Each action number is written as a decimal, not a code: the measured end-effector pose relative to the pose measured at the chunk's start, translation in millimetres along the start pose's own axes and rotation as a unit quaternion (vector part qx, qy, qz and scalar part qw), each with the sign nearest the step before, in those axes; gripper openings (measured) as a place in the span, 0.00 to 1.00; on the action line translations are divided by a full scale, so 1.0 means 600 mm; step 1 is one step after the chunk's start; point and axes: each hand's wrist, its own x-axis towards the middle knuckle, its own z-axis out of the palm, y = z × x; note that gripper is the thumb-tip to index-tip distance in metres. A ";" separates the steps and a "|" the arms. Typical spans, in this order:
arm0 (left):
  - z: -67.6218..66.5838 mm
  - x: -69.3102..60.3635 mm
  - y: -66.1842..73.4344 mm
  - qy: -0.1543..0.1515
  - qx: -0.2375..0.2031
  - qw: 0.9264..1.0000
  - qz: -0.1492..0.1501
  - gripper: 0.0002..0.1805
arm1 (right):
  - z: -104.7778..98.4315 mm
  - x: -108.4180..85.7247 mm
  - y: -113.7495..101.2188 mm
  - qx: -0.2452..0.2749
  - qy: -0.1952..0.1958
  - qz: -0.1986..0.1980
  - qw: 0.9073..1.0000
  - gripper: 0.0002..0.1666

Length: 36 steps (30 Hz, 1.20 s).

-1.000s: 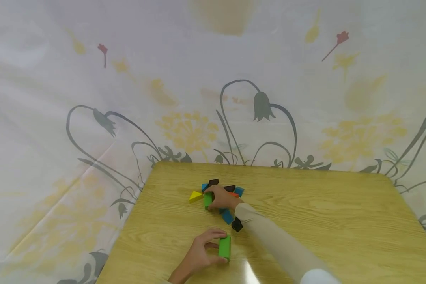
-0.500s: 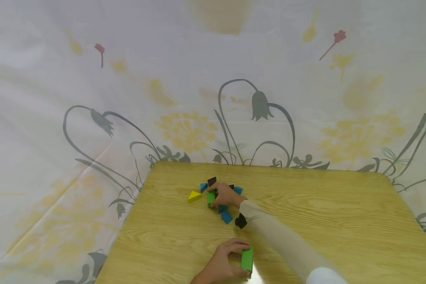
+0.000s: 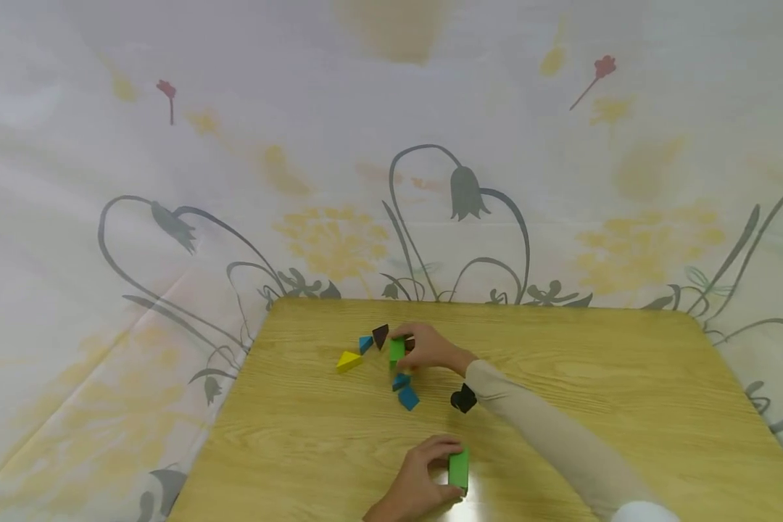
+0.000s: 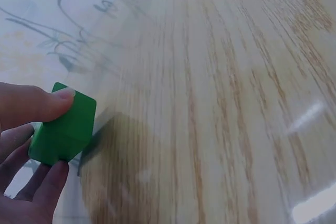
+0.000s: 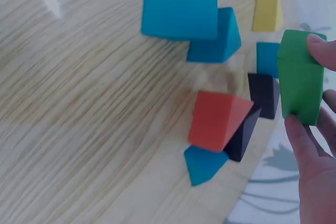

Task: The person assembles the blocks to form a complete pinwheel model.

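Near the table's front edge my left hand (image 3: 417, 480) pinches a green block (image 3: 459, 470) between thumb and fingertips. In the left wrist view the thumb presses the top of that green block (image 4: 65, 121), fingertips below it. Farther back, my right hand (image 3: 436, 349) grips another green block (image 3: 397, 352) by its ends. The right wrist view shows this green block (image 5: 301, 80) held over the table beside a scattered group of wedge-shaped and oblong blocks. Among them are a red block (image 5: 212, 121), a blue block (image 5: 179, 14) and a black wedge (image 5: 244, 134).
A yellow wedge (image 3: 349, 361) lies left of the group, near a small blue block (image 3: 365, 344) and a black block (image 3: 380, 336). Two black pieces (image 3: 467, 398) sit beside my right sleeve (image 3: 548, 428). A flower-patterned sheet (image 3: 339, 145) rises behind the wooden table (image 3: 594, 377).
My left hand has shifted right with its green block. The right hand has carried its green block right and farther back. The black pieces by the sleeve have moved right; the view has drifted slightly.
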 end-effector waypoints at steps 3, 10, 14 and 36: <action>0.003 0.003 -0.001 0.005 0.017 1.000 0.010 0.29 | -0.010 -0.015 0.002 -0.014 0.013 -0.015 1.000 0.31; 0.013 0.005 -0.003 -0.001 0.026 0.999 0.027 0.28 | -0.032 -0.051 0.004 -0.049 0.032 -0.030 0.998 0.31; 0.017 0.006 -0.003 0.003 0.007 0.999 0.036 0.29 | -0.046 -0.074 -0.010 -0.072 0.054 -0.028 0.995 0.31; 0.017 -0.001 -0.004 -0.003 0.041 0.996 0.074 0.25 | -0.085 -0.207 -0.054 -0.061 0.095 -0.008 0.994 0.30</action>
